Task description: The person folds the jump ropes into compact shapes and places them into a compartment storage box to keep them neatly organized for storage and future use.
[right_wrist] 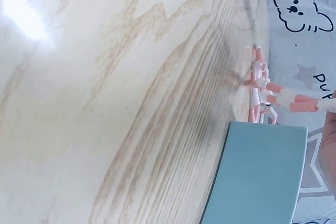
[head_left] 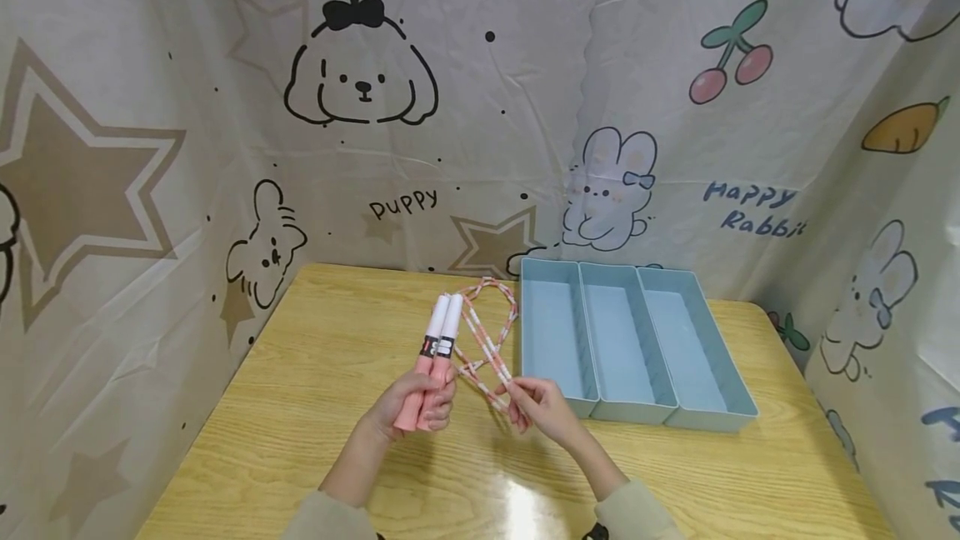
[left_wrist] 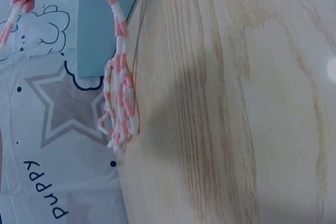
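A beaded jump rope with pink and white segments takes up both hands. Its two handles (head_left: 451,319), pink below and white above with dark bands, stand side by side in the grip of my left hand (head_left: 392,401). My right hand (head_left: 546,412) pinches strands of the beaded rope (head_left: 489,348) between thumb and fingertips. Part of the rope loops beyond the hands, beside the tray. In the left wrist view, a bunch of beaded strands (left_wrist: 122,100) droops over the table.
A light blue tray (head_left: 712,421) with three long compartments stands right of the hands on the wood-grain table (head_left: 300,373). Behind and at both sides hangs a pale curtain (head_left: 480,148) printed with cartoon animals and stars.
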Available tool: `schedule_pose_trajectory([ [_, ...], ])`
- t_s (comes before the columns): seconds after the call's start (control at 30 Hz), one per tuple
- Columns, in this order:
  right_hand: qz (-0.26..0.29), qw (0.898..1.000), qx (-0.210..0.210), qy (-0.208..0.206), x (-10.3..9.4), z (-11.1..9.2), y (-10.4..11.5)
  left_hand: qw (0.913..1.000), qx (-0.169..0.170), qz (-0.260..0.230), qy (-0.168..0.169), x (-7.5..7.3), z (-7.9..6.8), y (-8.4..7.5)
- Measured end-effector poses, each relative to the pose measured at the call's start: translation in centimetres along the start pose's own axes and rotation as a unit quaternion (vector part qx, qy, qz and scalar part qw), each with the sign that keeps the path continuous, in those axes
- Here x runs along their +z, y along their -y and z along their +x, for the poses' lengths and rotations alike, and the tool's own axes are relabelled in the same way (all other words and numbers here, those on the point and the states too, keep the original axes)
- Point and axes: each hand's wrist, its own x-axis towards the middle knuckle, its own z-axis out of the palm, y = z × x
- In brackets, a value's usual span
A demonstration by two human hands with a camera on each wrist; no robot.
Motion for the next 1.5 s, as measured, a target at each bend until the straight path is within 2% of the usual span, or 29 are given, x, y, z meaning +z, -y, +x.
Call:
schedule_pose_trajectory([
  [0.13, 0.006, 1.000, -0.001, -0.002, -0.1, 0.0, 0.0, 1.0000, 0.002, -0.004, -0.006, -0.1, 0.0, -0.1],
  [0.53, 0.001, 1.000, 0.003, -0.006, -0.3, -0.4, -0.1, 0.9988, 0.043, -0.022, 0.003, -0.8, -0.2, -1.0],
  [0.73, -0.003, 1.000, 0.007, -0.016, -0.6, -0.6, 0.0, 0.9988, 0.045, -0.017, -0.004, -0.9, -0.3, -1.2],
  [1.0, -0.010, 1.000, 0.012, -0.018, -1.3, -0.7, -2.2, 0.9985, 0.044, -0.009, -0.029, -0.9, -0.2, -1.2],
  [1.17, -0.008, 1.000, 0.016, -0.017, -1.5, -0.9, -2.5, 0.9977, 0.052, -0.011, -0.042, -0.9, -0.3, -1.4],
  [1.4, -0.037, 0.999, 0.016, -0.015, -1.1, -1.2, 0.4, 0.9969, 0.060, -0.012, -0.049, -1.0, -0.4, -1.4],
  [1.5, -0.065, 0.998, 0.015, -0.011, -1.0, -1.2, 0.8, 0.9964, 0.059, -0.008, -0.061, -0.9, -0.3, -1.4],
])
